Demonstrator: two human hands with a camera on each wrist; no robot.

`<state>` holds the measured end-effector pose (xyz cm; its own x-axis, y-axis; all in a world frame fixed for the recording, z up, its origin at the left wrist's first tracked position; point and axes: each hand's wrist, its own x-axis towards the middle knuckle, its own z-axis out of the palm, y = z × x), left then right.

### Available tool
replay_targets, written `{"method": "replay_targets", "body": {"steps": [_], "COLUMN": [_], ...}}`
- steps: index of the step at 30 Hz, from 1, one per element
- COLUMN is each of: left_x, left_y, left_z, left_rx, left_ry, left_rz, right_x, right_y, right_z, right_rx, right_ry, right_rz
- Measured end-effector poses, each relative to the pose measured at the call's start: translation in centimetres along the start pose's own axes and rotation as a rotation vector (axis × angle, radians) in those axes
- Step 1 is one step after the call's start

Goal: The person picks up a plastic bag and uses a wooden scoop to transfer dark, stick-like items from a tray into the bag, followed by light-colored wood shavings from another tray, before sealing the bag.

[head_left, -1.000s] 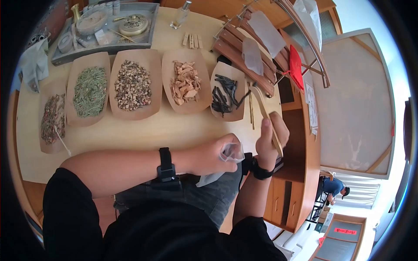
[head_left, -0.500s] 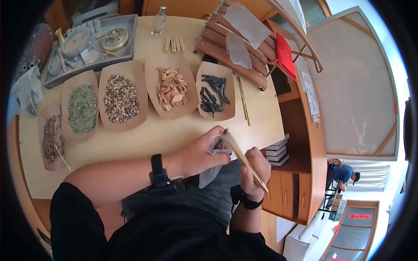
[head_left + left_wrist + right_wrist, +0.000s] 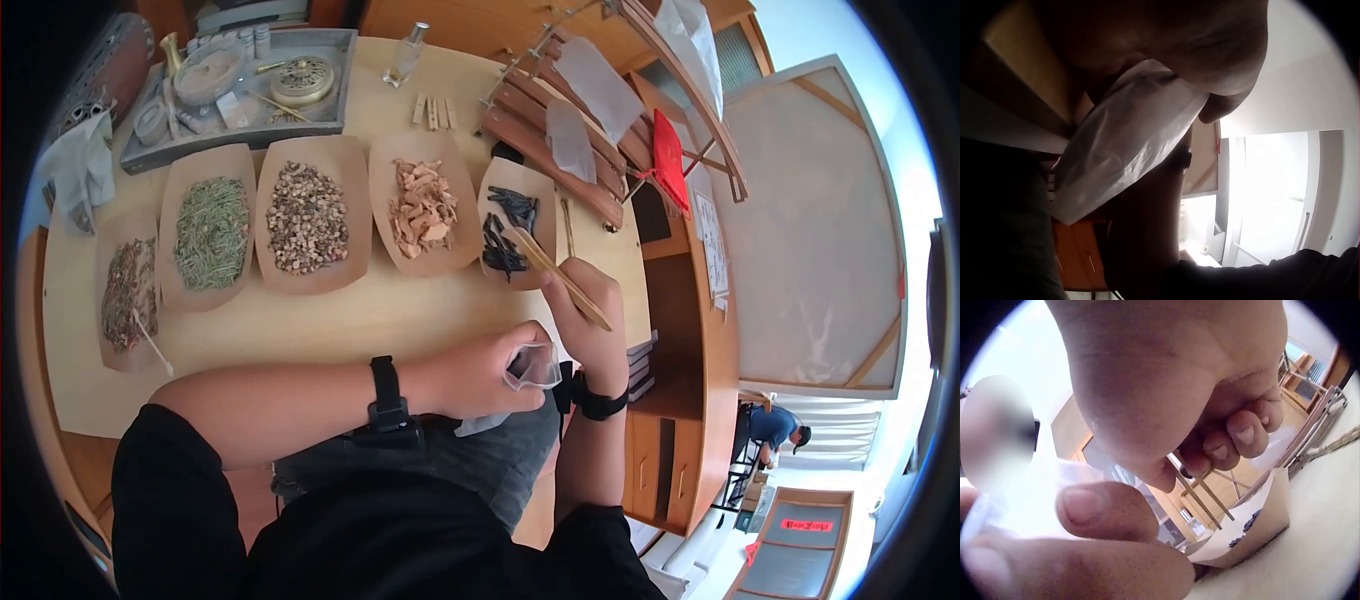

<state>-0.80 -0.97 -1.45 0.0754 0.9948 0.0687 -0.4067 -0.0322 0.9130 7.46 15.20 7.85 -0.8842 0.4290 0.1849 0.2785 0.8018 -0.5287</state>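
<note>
nearest, the person's left hand (image 3: 490,372) is holding a translucent, soft plastic bag (image 3: 1125,147), fingers curled round it, its mouth gaping toward 3 o'clock in the head view; what is lying inside i cannot tell. at 2 o'clock from it, the right hand (image 3: 592,312) is pinching long, pale wooden tongs (image 3: 535,254) between thumb and fingers. their tips are pointing toward 10 o'clock and, in the right wrist view, are standing apart with nothing visible between them.

just beyond the tips, the thin, black, twisted strips (image 3: 516,206) are lying in a brown paper tray (image 3: 546,188). the step in hand seems to be picking strips for the bag; the next move probably calls for lowering the tips, squeezing lightly, and keeping the bag's mouth wide.

the pale wood bench (image 3: 330,322) is leaving bare room between the left forearm and the trays. at 9 o'clock from the strips, a brown paper tray of tan wood chips (image 3: 425,205) is sitting close by; at 3 o'clock, thin golden rods (image 3: 569,228) are lying near the bench's edge. farther, at 1 o'clock, a reddish-brown slatted wooden rack (image 3: 525,130) is limiting the reach.
</note>
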Motion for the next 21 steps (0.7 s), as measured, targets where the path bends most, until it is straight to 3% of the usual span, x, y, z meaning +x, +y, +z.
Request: {"method": "replay_targets", "body": {"steps": [7, 11, 15, 17, 19, 21], "left_x": [0.0, 0.2, 0.7, 0.9, 0.9, 1.1], "left_y": [-0.2, -0.5, -1.6, -1.8, -1.8, -1.6], "left_z": [0.2, 0.1, 0.4, 0.5, 0.6, 0.6], "left_rx": [0.047, 0.090, -0.012, -0.057, -0.099, -0.143], "left_ry": [0.050, 0.042, 0.101, 0.191, 0.201, 0.203], "left_rz": [0.068, 0.073, 0.106, 0.158, 0.134, 0.109], "right_x": [2.0, 1.6, -1.0, -2.6, -4.1, -5.2], "right_y": [0.3, 0.1, 2.0, 1.0, 0.7, -0.1], "right_z": [1.2, 1.0, 0.2, 0.1, 0.0, 0.4], "right_rx": [-0.130, -0.030, 0.065, 0.213, 0.230, 0.162], "right_ry": [-0.115, -0.105, 0.094, 0.322, 0.312, 0.293], "right_rz": [-0.075, -0.084, -0.011, -0.058, -0.037, -0.149]}}
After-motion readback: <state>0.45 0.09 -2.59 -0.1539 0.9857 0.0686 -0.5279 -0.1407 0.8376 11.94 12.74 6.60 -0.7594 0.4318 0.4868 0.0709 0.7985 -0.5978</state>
